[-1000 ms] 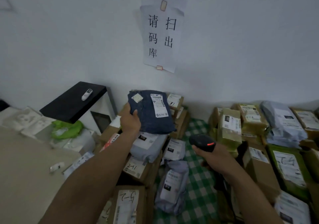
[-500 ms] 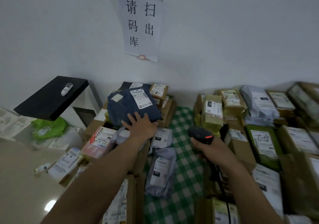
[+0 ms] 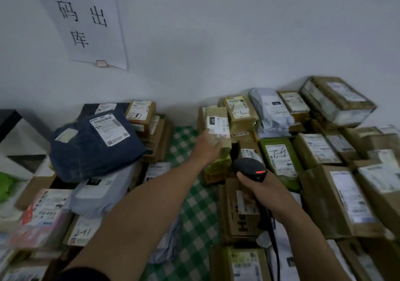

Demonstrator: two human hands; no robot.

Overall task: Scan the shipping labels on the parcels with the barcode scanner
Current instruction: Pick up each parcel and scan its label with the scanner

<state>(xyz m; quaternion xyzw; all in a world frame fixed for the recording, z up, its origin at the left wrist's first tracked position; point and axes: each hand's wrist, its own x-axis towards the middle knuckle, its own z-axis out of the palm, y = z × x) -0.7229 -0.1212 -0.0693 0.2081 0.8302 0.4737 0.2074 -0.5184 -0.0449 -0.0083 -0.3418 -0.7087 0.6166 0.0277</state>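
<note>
Barcode scanner [image 3: 251,169], black with a red-lit strip on its head, sits in the right hand [image 3: 263,191], fingers wrapped tight round the handle, its black cable [image 3: 274,240] trailing down toward the near edge; head points at the right-hand parcel pile. Left hand [image 3: 208,145] reaches across, fingers spread and laid on a yellow-green box [image 3: 217,127] that stands at the left edge of that pile; whether it actually grips it, cannot tell, blurred. White shipping label [image 3: 217,125] on that box faces up, just above the fingers. Right of it: a green mailer [image 3: 279,159] with handwriting on its label, a grey poly bag [image 3: 270,112], many brown cartons back to the wall. A strip of green checked cloth [image 3: 194,211] shows between the two piles. Left pile: dark blue bag [image 3: 91,148] on top, label up, grey mailer [image 3: 101,191] under it, cartons around. White paper sign [image 3: 86,19] with black characters hangs on the wall above the left pile.
</note>
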